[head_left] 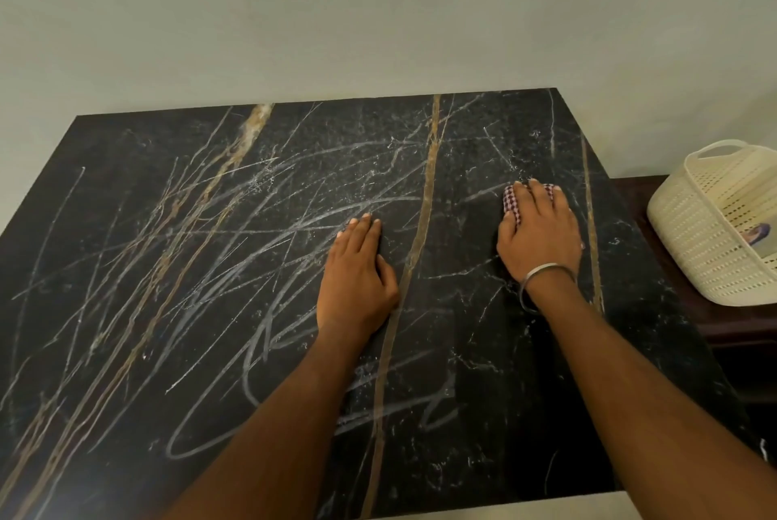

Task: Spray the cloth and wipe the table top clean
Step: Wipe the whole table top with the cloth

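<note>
The table top point(176, 250) is black marble with gold veins and many pale chalk-like scribbles across its left and middle. My right hand point(540, 231) presses flat on a small red-and-white checked cloth point(512, 200) near the table's right side; most of the cloth is hidden under my palm. A darker, scribble-free patch lies around and below that hand. My left hand point(357, 271) rests flat on the table's middle, fingers together, holding nothing. A metal bangle sits on my right wrist. No spray bottle is in view.
A cream perforated plastic basket point(706, 242) stands on a lower dark wooden surface point(656, 200) to the right of the table, with something purple inside it. A plain pale wall point(378, 15) runs behind the table's far edge.
</note>
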`<state>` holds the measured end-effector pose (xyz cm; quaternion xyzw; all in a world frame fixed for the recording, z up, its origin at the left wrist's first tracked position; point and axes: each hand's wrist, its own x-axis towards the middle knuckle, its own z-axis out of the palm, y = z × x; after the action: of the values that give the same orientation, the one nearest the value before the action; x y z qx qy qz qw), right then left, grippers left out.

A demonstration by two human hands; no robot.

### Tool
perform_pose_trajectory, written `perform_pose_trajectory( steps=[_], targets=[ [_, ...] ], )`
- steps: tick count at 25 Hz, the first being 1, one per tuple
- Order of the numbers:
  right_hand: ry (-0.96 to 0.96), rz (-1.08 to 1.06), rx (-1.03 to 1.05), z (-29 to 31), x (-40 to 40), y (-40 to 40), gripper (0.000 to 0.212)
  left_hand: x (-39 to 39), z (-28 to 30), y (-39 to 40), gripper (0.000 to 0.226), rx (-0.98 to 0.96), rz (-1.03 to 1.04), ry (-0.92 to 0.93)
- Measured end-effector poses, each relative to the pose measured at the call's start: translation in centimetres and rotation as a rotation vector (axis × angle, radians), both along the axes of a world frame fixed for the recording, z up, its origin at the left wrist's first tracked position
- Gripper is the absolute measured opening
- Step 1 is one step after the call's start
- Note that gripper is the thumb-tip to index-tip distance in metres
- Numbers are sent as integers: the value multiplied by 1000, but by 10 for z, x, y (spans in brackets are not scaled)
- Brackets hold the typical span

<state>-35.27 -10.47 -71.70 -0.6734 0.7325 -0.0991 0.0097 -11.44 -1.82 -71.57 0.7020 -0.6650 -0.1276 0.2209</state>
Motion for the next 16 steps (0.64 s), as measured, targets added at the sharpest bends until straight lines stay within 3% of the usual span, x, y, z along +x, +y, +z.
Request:
perform_pose_trajectory(
  steps=[3, 8, 12, 16],
  targets=[
    [-13, -12, -27, 0, 28, 4, 54, -1, -2, 0, 57, 3, -12, -7],
    [7, 182, -19, -1, 44, 8, 54, 7, -5, -8, 57, 6, -59, -16],
    [19, 40, 3, 2, 0, -10, 55, 23, -6, -37, 54, -4, -107, -24],
    [43, 20, -6, 1, 25, -13, 55, 31, -4, -75, 51, -23, -117, -31]
  ],
)
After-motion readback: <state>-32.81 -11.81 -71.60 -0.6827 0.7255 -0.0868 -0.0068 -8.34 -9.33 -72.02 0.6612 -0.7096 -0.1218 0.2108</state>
